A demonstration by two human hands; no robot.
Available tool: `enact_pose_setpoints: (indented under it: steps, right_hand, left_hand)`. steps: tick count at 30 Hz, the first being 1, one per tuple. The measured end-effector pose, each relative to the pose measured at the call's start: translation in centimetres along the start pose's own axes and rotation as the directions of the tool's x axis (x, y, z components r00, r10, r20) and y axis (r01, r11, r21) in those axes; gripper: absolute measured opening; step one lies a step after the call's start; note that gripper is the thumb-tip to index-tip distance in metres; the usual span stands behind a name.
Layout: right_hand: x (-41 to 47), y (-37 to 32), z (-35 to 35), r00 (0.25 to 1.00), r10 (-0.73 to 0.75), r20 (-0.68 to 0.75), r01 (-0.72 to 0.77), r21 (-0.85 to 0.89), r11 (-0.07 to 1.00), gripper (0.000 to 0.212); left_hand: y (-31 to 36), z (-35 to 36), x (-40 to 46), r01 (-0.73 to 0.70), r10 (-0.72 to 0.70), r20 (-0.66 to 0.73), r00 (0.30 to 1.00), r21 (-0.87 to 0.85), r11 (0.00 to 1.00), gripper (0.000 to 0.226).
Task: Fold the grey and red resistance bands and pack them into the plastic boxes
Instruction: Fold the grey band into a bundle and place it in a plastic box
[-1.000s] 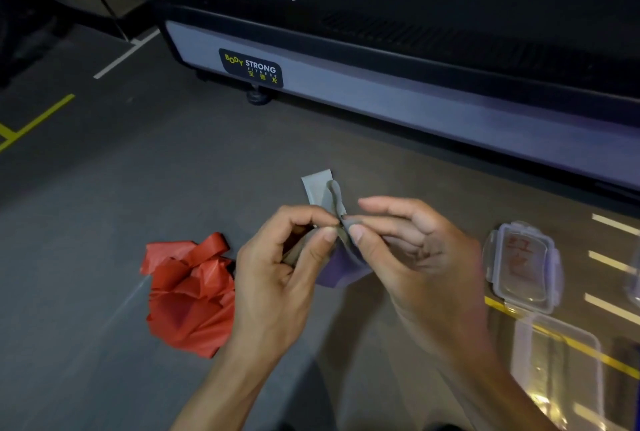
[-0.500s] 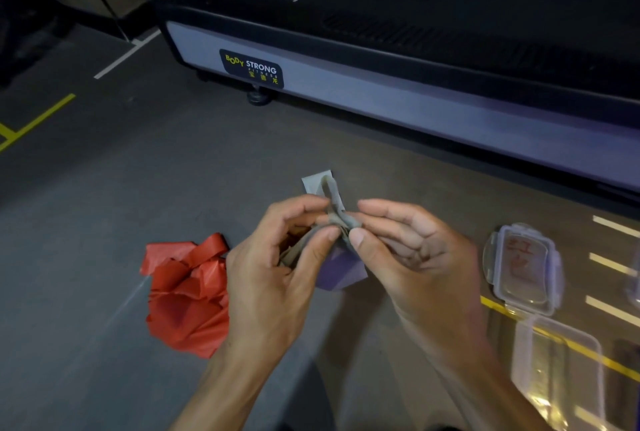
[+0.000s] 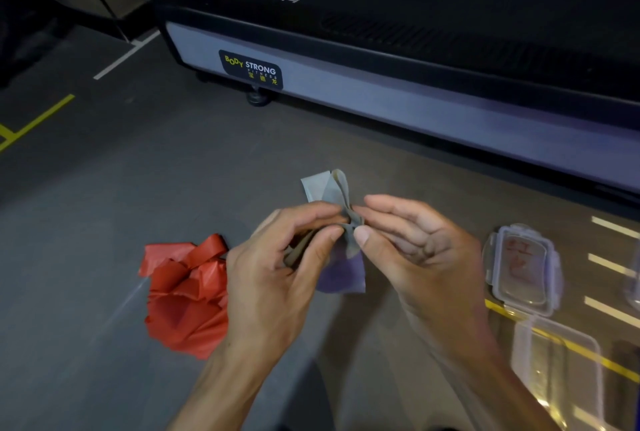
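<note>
Head view, "BODY STRONG" label, hands pinching grey band

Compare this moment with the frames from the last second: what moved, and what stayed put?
Both hands keep pinching the grey band. The left hand and right hand have drawn closer together, gathering its middle tighter, so the free end above stands shorter. Nothing was let go. The red band, the box and the lid lie where they were.
</note>
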State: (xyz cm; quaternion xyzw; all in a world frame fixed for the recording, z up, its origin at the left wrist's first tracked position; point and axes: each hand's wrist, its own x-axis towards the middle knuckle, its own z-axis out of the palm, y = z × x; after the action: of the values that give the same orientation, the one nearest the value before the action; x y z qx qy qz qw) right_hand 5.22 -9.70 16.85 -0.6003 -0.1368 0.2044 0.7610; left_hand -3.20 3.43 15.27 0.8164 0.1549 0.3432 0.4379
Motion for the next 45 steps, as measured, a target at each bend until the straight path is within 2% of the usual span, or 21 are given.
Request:
enact_pose_setpoints:
  steps: [7, 13, 18, 27, 29, 34, 42, 45]
  right_hand:
    - [0.3, 0.0, 0.1, 0.998, -0.042, -0.048, 0.041, -0.038, 0.998, 0.025]
    - [0.8, -0.2, -0.8, 0.99, -0.135, -0.045, 0.124, -0.191, 0.974, 0.027]
    - [1.0, -0.5, -1.4, 0.993, -0.112, 0.048, 0.122, -0.405, 0.906, 0.035]
    - [1.0, -2.5, -1.5, 0.985, -0.096, 0.143, 0.157, -0.519, 0.84, 0.039]
    - [1.0, -2.8, -1.4, 0.979, -0.109, 0.173, 0.188, -0.549, 0.815, 0.04]
    - [1.0, -2.9, -1.5, 0.975, -0.104, 0.198, 0.194, -0.521, 0.831, 0.043]
    - [1.5, -2.4, -2.1, 0.979, -0.036, 0.2, 0.102, -0.327, 0.939, 0.033]
    - [1.6, -2.1, -2.0, 0.982, -0.022, 0.187, 0.074, -0.278, 0.958, 0.03]
  left_hand:
    - [0.4, 0.0, 0.4, -0.074, 0.071, 0.03, 0.997, 0.127, 0.989, 0.019]
    - [2.0, -1.4, 1.6, -0.074, 0.033, 0.181, 0.983, 0.225, 0.972, 0.031]
    - [3.9, -2.0, 2.9, -0.118, 0.026, 0.264, 0.964, 0.338, 0.934, 0.029]
    - [5.3, -3.0, 3.9, -0.071, -0.089, 0.377, 0.922, 0.391, 0.918, 0.036]
    - [5.5, -2.9, 3.9, -0.06, -0.092, 0.367, 0.926, 0.382, 0.922, 0.031]
    - [5.3, -2.6, 3.6, -0.022, -0.091, 0.312, 0.946, 0.341, 0.94, 0.008]
    - [4.9, -2.2, 3.2, 0.067, -0.126, 0.221, 0.967, 0.253, 0.965, 0.014]
    - [4.8, -2.2, 3.1, 0.064, -0.126, 0.227, 0.966, 0.261, 0.963, 0.015]
